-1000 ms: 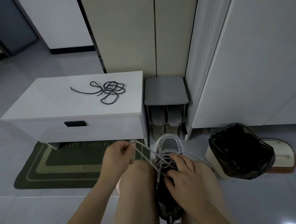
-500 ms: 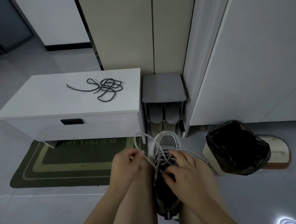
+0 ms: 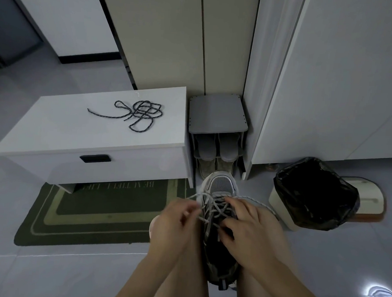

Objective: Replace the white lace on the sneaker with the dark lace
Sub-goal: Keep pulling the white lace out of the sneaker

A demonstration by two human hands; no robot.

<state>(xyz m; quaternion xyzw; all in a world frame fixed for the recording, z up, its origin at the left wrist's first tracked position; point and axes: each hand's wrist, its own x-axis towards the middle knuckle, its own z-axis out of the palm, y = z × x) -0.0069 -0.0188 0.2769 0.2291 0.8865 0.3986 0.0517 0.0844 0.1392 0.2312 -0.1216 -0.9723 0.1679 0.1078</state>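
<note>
A person's two bare hands work at a sneaker (image 3: 220,220) held between the knees, toe pointing away, in a dim entryway. The left hand (image 3: 175,222), on the near left side of the shoe, pinches a strand of the white lace (image 3: 212,208) between thumb and fingertips. The right hand (image 3: 247,228) rests over the tongue on the right, fingers curled down among the loosened crossings; whether it grips a strand cannot be told. Slack loops of the lace spread across the eyelets and trail off to the right over the knee. To the left on the tiled floor lies a green doormat (image 3: 91,215). To the right stands a bin lined with a black bag (image 3: 315,195). Farther off on the left, the dark lace (image 3: 137,114) lies in a loose tangle on top of a white drawer cabinet (image 3: 55,129), well apart from the shoe. Just beyond the sneaker's toe, a small grey rack (image 3: 217,113) holds slippers (image 3: 215,149) beneath its top shelf.
</note>
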